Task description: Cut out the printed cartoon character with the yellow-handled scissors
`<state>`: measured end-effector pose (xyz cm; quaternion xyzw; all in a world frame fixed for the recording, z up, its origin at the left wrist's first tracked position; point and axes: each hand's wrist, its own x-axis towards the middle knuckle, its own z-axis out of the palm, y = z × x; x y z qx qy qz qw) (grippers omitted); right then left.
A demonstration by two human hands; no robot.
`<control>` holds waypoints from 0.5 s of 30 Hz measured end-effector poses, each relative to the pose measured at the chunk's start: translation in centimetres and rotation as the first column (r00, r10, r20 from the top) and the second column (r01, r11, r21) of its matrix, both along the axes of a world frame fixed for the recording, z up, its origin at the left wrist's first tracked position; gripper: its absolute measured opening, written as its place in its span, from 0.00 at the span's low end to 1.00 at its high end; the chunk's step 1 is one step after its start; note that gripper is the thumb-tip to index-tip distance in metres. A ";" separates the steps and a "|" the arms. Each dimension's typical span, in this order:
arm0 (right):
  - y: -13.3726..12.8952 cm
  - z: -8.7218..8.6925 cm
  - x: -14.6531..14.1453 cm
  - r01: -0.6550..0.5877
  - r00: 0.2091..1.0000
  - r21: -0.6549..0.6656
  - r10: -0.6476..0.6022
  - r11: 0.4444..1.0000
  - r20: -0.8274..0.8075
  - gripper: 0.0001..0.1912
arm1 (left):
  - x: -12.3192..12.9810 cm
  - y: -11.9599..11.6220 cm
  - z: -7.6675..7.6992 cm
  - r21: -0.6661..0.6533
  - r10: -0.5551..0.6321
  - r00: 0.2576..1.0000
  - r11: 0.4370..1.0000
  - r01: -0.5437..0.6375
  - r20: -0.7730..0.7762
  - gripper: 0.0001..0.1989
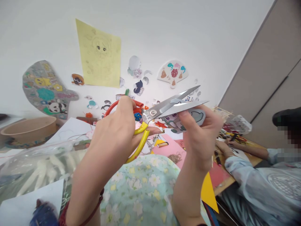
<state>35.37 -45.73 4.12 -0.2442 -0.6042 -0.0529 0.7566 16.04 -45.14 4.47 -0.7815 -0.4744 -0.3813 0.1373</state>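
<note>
My left hand (115,125) is wrapped round the handles of a pair of scissors (154,112), one loop red and the other yellow. Their steel blades point right and stand partly apart, with a strip of paper between them. In my right hand (199,135), thumb against fingers, is a paper cutout (197,116) with a cartoon drawing on it. The lower blade passes in front of the cutout, close to my right thumb. My right fingers behind the paper are partly hidden.
Below my hands the table carries pink paper (168,144), twine (175,158) and a glue stick (162,144). Left stand a round tan basin (29,129) and a plastic bag (47,166). Drawings cover the wall (145,25). Another person (265,179) works at the right.
</note>
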 end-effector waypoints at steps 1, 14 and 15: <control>0.0 0.0 0.0 -0.002 1.000 -0.005 0.002 1.000 0.000 0.04 | 0.0 0.0 0.0 0.005 0.009 1.000 1.000 -0.009 -0.004 0.18; -0.1 0.0 0.5 -0.092 0.994 0.009 0.092 0.996 0.058 0.03 | -0.8 -0.1 0.3 -0.022 -0.064 0.997 0.998 0.063 -0.042 0.23; -0.2 -0.1 0.6 -0.082 0.995 0.004 0.082 0.997 0.064 0.04 | -0.9 -0.1 0.3 -0.022 -0.067 0.997 0.998 0.067 -0.041 0.23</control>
